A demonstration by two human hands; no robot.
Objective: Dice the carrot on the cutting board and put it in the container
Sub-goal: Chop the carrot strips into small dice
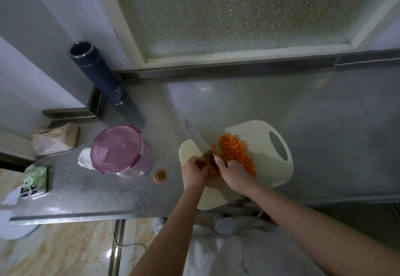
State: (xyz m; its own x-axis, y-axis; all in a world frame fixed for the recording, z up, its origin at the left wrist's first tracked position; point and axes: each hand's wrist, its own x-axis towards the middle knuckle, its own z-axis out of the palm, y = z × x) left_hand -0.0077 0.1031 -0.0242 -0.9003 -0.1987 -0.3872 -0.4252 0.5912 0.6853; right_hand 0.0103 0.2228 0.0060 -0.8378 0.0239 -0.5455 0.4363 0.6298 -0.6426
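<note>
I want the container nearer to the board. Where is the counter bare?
Bare steel counter lies right of the cutting board and behind it, up to the window ledge. The left side is crowded: carrot end, lidded container, tissue, paper bag, carton.

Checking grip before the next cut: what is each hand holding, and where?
Right hand grips the knife by its handle. Left hand holds the uncut carrot, fingers curled over it beside the blade.
</note>
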